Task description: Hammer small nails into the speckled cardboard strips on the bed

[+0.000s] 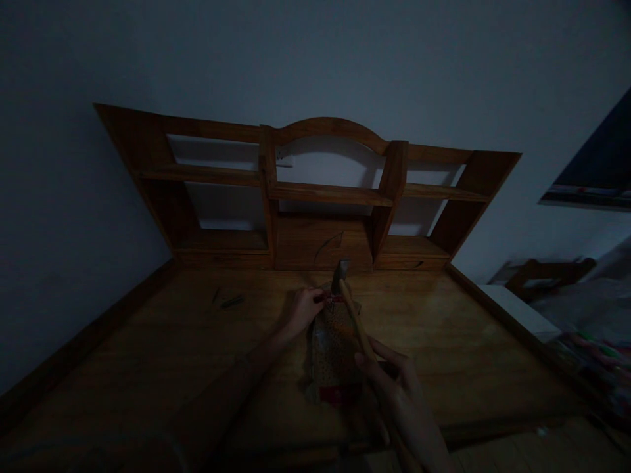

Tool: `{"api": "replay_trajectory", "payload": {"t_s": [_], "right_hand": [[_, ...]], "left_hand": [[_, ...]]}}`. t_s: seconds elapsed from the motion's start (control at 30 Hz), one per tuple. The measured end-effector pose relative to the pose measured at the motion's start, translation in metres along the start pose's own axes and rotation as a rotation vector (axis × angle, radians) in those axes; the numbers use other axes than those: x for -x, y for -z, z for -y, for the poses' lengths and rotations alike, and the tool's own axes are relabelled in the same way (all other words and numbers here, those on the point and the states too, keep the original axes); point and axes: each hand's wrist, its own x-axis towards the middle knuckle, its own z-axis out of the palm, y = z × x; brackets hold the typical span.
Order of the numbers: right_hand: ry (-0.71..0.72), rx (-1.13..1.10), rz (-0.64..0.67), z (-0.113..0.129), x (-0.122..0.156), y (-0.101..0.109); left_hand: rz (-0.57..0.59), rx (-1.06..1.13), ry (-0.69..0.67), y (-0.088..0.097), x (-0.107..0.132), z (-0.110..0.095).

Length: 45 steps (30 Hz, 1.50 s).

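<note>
Gripping the wooden handle at its lower end, the right hand (394, 394) held a hammer (355, 320) with fingers wrapped closed around the shaft. The metal head pointed away from the person, toward the back edge of the bench (468, 341). It hung just above the far end of a flat dotted pack (331, 348).

The pack lay at the middle of the bench, its length running from the near edge toward the back edge, with a red band across its near end. The left hand (303, 310) rested at the pack's far end, fingertips pressed together in a pinch on something small and reddish. The dim light did not show what that item was.

**Handling, hammer:** It was judged rigid and head-heavy. A grip low on the handle gives swing, and a grip nearer the head gives finer control. The wood looked dry and unlikely to slip.

**Handling, pack:** It appeared thin, light and pliable, so it was likely to slide or buckle unless pinned at one end. The far edge, where the left hand sat, was the suitable holding place.

Two small dark items (231, 301) lay well apart toward the bench's left edge. A wooden shelf unit (328, 192) stood along the back edge.
</note>
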Motion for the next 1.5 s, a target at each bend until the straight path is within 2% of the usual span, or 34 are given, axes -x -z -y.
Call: {"api": "replay_trajectory", "payload": {"t_s": [0.23, 0.33, 0.57, 0.83, 1.03, 1.23, 1.5], "right_hand": [[-0.043, 0.010, 0.109, -0.003, 0.000, 0.002], [-0.020, 0.033, 0.143, 0.000, 0.001, 0.004], [0.001, 0.042, 0.113, 0.005, 0.003, 0.006], [-0.022, 0.060, 0.102, -0.004, -0.003, 0.007], [0.018, 0.064, 0.070, 0.005, 0.001, 0.008], [0.001, 0.076, -0.023, 0.006, 0.008, 0.010], [-0.068, 0.025, -0.001, -0.001, 0.014, 0.017]], "left_hand": [[-0.012, -0.041, -0.003, 0.006, 0.002, -0.010], [-0.001, -0.069, 0.000, 0.006, 0.002, -0.011], [-0.007, -0.058, -0.001, 0.003, 0.001, -0.004], [0.010, -0.007, -0.008, 0.001, 0.001, -0.001], [-0.003, -0.043, 0.007, -0.001, 0.001, 0.002], [-0.012, -0.028, -0.041, 0.002, 0.002, -0.001], [0.012, -0.050, 0.008, 0.004, 0.002, -0.006]]}}
